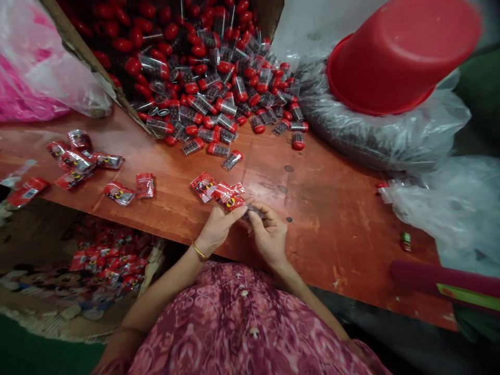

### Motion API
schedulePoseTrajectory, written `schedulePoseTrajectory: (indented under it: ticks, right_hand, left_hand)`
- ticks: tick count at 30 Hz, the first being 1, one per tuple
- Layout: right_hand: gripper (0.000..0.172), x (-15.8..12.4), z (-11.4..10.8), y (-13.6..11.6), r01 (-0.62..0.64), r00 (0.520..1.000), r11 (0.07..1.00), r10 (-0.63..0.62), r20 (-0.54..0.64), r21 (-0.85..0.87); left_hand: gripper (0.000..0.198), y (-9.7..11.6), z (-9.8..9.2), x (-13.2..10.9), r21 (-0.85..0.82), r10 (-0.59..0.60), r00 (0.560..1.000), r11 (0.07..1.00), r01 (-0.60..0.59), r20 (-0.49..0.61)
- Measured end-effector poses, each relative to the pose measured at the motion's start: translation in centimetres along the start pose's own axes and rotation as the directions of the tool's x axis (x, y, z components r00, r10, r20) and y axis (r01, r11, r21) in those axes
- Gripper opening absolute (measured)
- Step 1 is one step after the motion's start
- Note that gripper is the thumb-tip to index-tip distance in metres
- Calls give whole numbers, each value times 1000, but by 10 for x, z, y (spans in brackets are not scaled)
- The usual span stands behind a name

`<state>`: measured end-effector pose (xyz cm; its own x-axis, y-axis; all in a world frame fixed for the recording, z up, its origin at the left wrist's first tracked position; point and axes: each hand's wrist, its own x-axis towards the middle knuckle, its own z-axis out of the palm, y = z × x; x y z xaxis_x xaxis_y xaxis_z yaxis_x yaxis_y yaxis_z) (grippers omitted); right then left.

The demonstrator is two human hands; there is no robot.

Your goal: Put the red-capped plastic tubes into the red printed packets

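Near the table's front edge, my left hand [216,226] pinches a red printed plastic packet [226,196]. Close against it, my right hand [271,235] is closed on a small dark piece [255,210] at the packet's right end. Fingers cover much of this piece, so I cannot tell whether it is inside the packet. Just left of the held packet, a flat red printed card or packet [202,186] lies on the wood. Beyond my hands is a large heap of small clear tubes with red caps [226,107] and dark contents.
Several filled red packets [76,160] lie on the left of the wooden table [324,224]. An open carton [128,112] spills the tubes. At right, a red bucket [402,57] rests upside down on a bulging clear bag [375,138]. Below left, a box [154,263] holds more packets.
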<state>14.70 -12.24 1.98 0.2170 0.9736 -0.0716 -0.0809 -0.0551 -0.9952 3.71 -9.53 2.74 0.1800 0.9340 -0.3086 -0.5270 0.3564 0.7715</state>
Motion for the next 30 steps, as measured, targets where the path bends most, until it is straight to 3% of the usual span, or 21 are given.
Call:
schedulePoseTrajectory:
  ticks: [3,11,16,20,22,26,30]
  right_hand:
    - [24,-2,4,3,65,996,998,-66,-59,-25]
    - [22,7,8,1,-1,998,998,5,-65,56]
    - [23,2,9,5,110,994,993,-111,-24,-33]
    - [24,-1,9,6,47,999,999,-47,-5,0]
    - [22,-1,8,7,48,998,999,-49,-38,-9]
    - [18,-1,3,10,187,970,969,-208,-127,-163]
    - [15,-4,-4,6,199,967,968,-220,-132,-152]
  left_hand:
    - [31,-1,7,-1,-74,-4,997,997,-2,-75]
    - [29,-4,8,1,10,39,989,999,-38,-146]
    - [28,4,8,4,-16,92,986,995,-95,-138]
    - [25,3,6,10,25,109,985,994,-106,-137]
    - [24,-1,7,11,76,101,987,993,-92,-129]
    - [24,-8,13,8,153,74,989,987,-54,-125]
    - [29,-5,23,0,58,15,999,998,-13,-42]
